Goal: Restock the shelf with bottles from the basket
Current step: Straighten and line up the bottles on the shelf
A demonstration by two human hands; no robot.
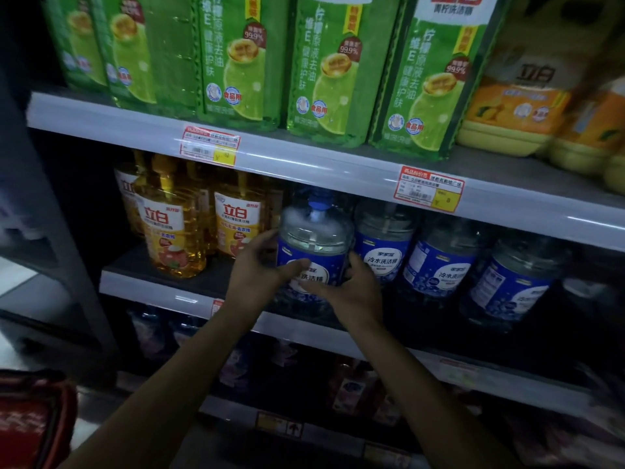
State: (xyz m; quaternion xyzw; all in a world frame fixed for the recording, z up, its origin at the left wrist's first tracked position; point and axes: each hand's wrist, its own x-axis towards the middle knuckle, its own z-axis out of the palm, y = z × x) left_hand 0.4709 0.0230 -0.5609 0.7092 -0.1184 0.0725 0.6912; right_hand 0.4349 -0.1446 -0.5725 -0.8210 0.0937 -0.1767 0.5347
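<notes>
A clear bottle with a blue label and blue cap (313, 238) stands upright on the middle shelf (159, 289), at the left end of a row of like bottles (439, 262). My left hand (258, 270) grips its left side, thumb across the label. My right hand (348, 287) wraps the lower right of the same bottle. The red basket (30, 418) shows at the bottom left corner; its contents are hidden.
Yellow detergent bottles (172, 228) stand just left of the held bottle. Green bottles (324, 66) and orange-labelled ones (521, 106) fill the upper shelf. Price tags (427, 189) hang on the shelf edges. Lower shelves hold dim packages (351, 387).
</notes>
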